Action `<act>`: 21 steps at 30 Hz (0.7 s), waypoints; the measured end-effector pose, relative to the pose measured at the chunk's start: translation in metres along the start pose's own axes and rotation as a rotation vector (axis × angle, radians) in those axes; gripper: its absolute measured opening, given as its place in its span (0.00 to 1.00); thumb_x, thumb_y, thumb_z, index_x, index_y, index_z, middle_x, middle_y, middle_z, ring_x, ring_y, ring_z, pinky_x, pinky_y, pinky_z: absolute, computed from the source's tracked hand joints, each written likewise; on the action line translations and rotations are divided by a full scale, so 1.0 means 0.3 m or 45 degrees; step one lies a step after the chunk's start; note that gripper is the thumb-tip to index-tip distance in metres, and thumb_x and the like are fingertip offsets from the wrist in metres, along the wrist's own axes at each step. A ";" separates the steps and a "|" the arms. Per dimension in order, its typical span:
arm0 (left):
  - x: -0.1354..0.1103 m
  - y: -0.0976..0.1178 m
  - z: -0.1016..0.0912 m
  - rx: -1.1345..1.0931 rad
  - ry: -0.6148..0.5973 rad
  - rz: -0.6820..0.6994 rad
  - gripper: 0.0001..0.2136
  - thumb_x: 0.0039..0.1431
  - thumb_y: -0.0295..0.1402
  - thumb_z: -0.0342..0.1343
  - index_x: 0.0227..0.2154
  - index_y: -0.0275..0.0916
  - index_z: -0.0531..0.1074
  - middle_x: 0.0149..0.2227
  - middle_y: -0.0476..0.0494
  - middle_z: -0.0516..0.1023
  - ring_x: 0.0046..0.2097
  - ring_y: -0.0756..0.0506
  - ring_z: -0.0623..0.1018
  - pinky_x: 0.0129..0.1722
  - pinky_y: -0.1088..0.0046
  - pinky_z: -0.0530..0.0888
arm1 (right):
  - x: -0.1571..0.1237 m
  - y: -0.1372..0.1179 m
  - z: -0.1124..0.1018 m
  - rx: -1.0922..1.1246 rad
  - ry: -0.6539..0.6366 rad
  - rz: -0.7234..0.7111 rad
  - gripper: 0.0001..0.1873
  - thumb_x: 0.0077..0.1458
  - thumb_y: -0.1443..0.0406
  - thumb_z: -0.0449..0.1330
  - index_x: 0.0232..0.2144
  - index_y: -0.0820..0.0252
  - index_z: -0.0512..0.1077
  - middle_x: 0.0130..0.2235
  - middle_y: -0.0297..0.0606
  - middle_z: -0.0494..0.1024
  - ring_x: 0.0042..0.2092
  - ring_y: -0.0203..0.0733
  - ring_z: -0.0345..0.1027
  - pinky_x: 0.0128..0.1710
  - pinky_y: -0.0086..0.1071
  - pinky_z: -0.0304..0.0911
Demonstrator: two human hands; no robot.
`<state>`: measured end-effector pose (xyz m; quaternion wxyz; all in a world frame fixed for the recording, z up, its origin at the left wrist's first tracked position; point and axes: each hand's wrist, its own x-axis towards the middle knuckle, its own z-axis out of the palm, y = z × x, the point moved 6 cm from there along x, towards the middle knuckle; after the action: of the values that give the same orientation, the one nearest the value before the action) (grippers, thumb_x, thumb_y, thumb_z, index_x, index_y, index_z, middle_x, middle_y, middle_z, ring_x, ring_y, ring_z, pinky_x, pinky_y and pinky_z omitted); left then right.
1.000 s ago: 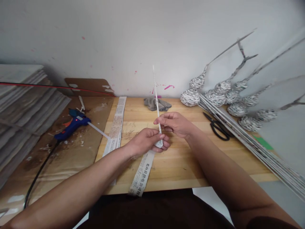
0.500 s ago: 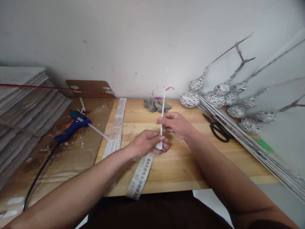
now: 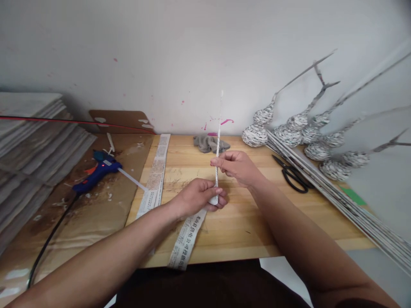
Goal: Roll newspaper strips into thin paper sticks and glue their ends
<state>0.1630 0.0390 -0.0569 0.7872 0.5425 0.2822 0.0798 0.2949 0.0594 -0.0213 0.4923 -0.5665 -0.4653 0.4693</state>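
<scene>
Here left hand [image 3: 195, 197], right hand [image 3: 236, 167] pinch tube [image 3: 218, 124] midtable.

The left forearm [image 3: 112, 252] and right forearm [image 3: 298, 239] were bare down to the left hand [image 3: 199, 196] and right hand [image 3: 236, 167]. A dark, brownish-black garment [image 3: 205, 286] covered the body at the bottom edge. A dark sleeve edge [image 3: 349, 303] showed on the right upper arm.

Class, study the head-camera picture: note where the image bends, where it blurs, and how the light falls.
Head view: the wide lens bows the stacked boards at left and stretches the bundled sticks at right; the paper stick pinched by left hand and right hand is crisp low down, faint at its tip; light is soft and even, no glare.
</scene>
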 end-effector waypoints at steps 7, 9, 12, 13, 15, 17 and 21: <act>0.000 -0.002 -0.004 -0.015 -0.008 0.002 0.14 0.58 0.41 0.56 0.36 0.33 0.76 0.35 0.38 0.79 0.37 0.47 0.78 0.40 0.68 0.73 | -0.012 -0.014 0.026 -0.035 -0.216 0.034 0.19 0.46 0.52 0.65 0.30 0.64 0.78 0.21 0.31 0.66 0.22 0.28 0.52 0.18 0.26 0.42; 0.001 -0.004 -0.003 0.002 -0.014 0.022 0.14 0.59 0.41 0.56 0.35 0.33 0.76 0.34 0.39 0.79 0.36 0.48 0.77 0.38 0.70 0.72 | -0.015 -0.032 0.020 -0.139 -0.134 -0.031 0.18 0.46 0.53 0.66 0.27 0.64 0.77 0.20 0.31 0.67 0.22 0.28 0.53 0.19 0.26 0.45; 0.003 -0.008 -0.001 0.014 -0.010 0.018 0.13 0.60 0.40 0.54 0.35 0.33 0.75 0.33 0.39 0.78 0.35 0.49 0.77 0.37 0.70 0.72 | -0.019 -0.045 0.020 -0.226 -0.051 -0.079 0.17 0.48 0.53 0.64 0.26 0.63 0.77 0.21 0.33 0.70 0.23 0.29 0.54 0.20 0.27 0.47; 0.004 -0.008 0.000 0.013 -0.010 0.021 0.13 0.60 0.39 0.54 0.35 0.32 0.75 0.33 0.40 0.78 0.35 0.49 0.77 0.37 0.70 0.72 | -0.020 -0.047 0.021 -0.245 -0.037 -0.086 0.17 0.49 0.53 0.63 0.26 0.63 0.78 0.22 0.34 0.70 0.23 0.30 0.54 0.21 0.27 0.48; 0.005 -0.006 0.000 0.008 -0.013 0.033 0.13 0.60 0.39 0.54 0.35 0.32 0.75 0.33 0.40 0.78 0.35 0.49 0.77 0.37 0.70 0.72 | -0.021 -0.051 0.021 -0.270 -0.018 -0.111 0.17 0.49 0.53 0.63 0.25 0.63 0.77 0.23 0.36 0.72 0.24 0.31 0.55 0.22 0.28 0.50; 0.006 -0.004 -0.002 0.001 -0.011 0.040 0.13 0.60 0.39 0.54 0.35 0.32 0.75 0.33 0.40 0.78 0.35 0.49 0.77 0.37 0.70 0.72 | -0.023 -0.053 0.020 -0.250 -0.028 -0.126 0.17 0.50 0.53 0.63 0.25 0.63 0.77 0.24 0.36 0.72 0.25 0.31 0.57 0.23 0.28 0.51; 0.003 -0.007 -0.003 0.011 -0.025 0.011 0.14 0.59 0.40 0.55 0.36 0.32 0.75 0.34 0.38 0.79 0.36 0.48 0.77 0.39 0.69 0.73 | -0.021 -0.032 0.028 -0.070 -0.198 -0.018 0.20 0.52 0.51 0.61 0.36 0.61 0.79 0.22 0.34 0.67 0.25 0.31 0.56 0.20 0.26 0.45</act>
<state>0.1630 0.0393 -0.0594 0.7873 0.5478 0.2723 0.0767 0.2852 0.0550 -0.0119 0.4424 -0.5383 -0.5187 0.4955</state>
